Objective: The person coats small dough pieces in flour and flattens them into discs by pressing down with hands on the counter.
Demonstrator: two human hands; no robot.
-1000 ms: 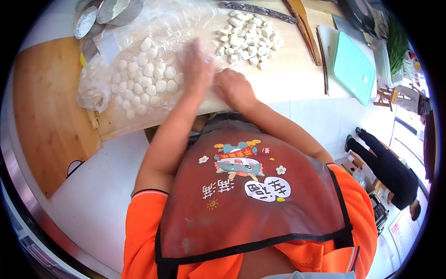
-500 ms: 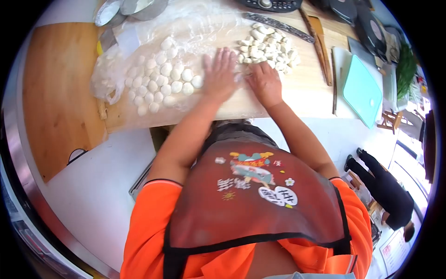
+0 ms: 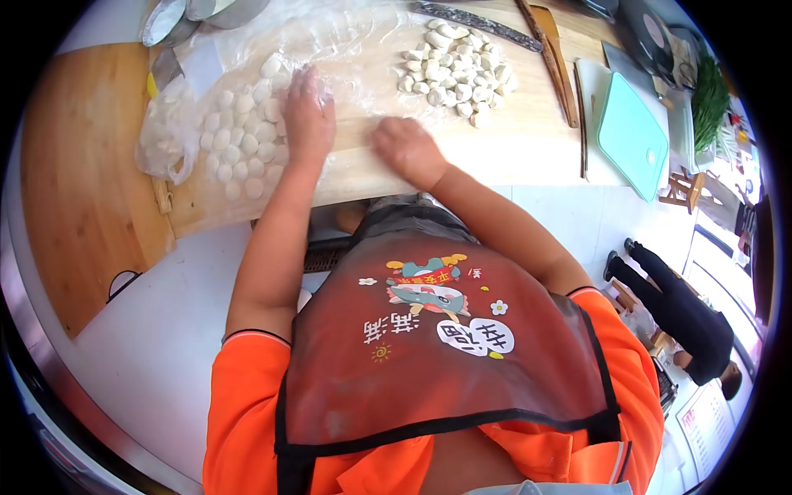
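Note:
My left hand (image 3: 310,117) is at the right edge of a group of flattened dough rounds (image 3: 244,142), with its fingers stretched forward. It covers part of the nearest rounds. My right hand (image 3: 406,152) is over the bare wooden board (image 3: 478,153), between the rounds and a pile of small cut dough pieces (image 3: 455,69). Its fingers are curled and slightly blurred, and whatever they may hold is hidden. The dough pieces lie loosely heaped beyond this hand, apart from it.
Flour and clear plastic film (image 3: 338,37) spread over the board's far part. A plastic bag (image 3: 167,136) and metal bowls (image 3: 169,21) are at left. Along the right lie a dark rolling stick (image 3: 478,26), a wooden spatula (image 3: 557,62) and a mint-green board (image 3: 631,136). A person (image 3: 689,309) is farther right.
My left hand has moved left from the bare board to the dough rounds. My right hand has drawn left and nearer me, away from the cut pieces. The whole view has shifted slightly.

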